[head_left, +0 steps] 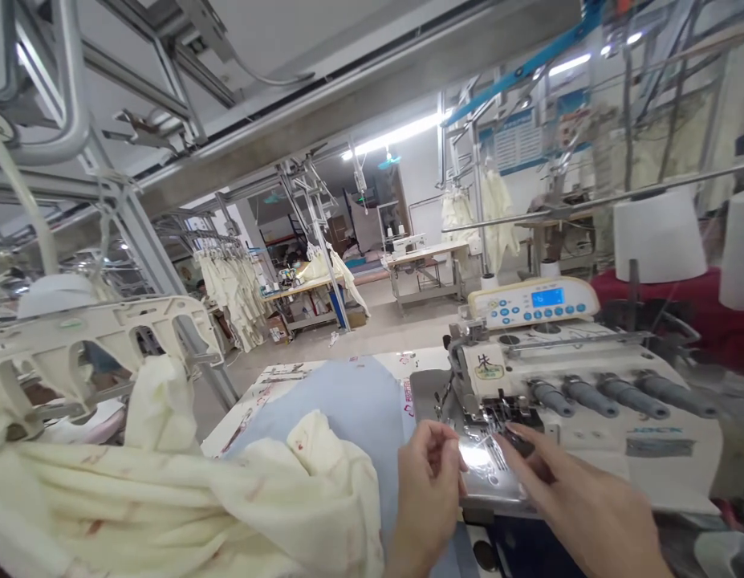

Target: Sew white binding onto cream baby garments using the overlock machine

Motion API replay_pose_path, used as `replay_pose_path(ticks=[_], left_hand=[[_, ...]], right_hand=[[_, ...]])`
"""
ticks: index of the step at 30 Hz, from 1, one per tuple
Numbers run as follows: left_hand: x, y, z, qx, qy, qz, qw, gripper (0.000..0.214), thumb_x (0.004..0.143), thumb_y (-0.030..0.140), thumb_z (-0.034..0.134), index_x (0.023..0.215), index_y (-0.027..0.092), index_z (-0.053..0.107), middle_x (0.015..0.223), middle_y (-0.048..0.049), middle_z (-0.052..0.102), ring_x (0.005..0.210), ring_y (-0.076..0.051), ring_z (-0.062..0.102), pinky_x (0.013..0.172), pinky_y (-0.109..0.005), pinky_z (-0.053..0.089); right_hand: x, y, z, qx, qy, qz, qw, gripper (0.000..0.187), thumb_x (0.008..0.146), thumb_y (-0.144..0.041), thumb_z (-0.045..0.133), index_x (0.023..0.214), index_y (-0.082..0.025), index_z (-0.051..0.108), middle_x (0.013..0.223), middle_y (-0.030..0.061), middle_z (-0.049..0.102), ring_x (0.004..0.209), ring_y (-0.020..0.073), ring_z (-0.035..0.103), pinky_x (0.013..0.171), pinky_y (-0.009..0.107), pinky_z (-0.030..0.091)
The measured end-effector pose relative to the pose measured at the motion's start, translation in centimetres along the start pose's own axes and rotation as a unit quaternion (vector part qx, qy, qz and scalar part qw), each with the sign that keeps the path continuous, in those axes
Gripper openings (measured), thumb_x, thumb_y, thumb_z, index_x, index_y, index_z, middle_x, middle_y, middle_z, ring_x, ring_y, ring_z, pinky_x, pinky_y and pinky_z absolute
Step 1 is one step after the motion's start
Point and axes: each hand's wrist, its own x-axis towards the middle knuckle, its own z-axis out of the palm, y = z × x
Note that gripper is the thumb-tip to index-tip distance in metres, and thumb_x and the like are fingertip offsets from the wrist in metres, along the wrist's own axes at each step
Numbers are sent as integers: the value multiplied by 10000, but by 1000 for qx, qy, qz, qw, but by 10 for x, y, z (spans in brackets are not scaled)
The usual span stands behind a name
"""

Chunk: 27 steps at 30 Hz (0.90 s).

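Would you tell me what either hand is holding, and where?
Neither visibly grips anything: left hand and right hand rest fingertips on the sewing machine plate; any thread is unseeable.

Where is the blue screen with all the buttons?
In the head view, the control panel with the blue screen sits right of centre on top of the sewing machine, behind the right hand and just left of a white thread cone.

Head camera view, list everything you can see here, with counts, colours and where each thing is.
sewing machine: one, white, right of centre
control panel: one, cream with blue screen, behind machine
thread cones: two, white, far right
cream garment: one, pale yellow, lower left
blue cloth: one, light blue, on table
hanging garments: several, cream, background left
left hand: one, at the machine plate
right hand: one, fingers by the presser foot
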Motion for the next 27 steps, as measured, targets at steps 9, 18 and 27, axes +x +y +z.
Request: replay_pose_path(ticks=[9,18,27], left_hand=[[-2,-6,-7,215,-47,108,969,223,939,256,376,826,175,550,662,-10,554,614,-143,539,597,-257,397],[-12,-27,-29,253,37,114,960,250,930,282,388,823,182,591,690,-44,619,649,-172,568,609,-276,354],[-22,-74,-16,-203,152,-38,967,600,604,720,717,747,155,570,495,43,501,347,-12,240,355,-145,196]], right_hand=[[1,-22,15,-50,25,63,996,295,953,-280,490,714,-173,626,476,-75,519,389,53,509,445,179,355],[4,-37,-10,3,-63,-20,998,457,1028,-299,229,894,-179,649,632,-20,652,450,83,591,406,207,372],[18,-78,43,20,-183,-47,982,318,881,-302,600,626,-148,489,562,-49,492,503,80,471,467,190,328]])
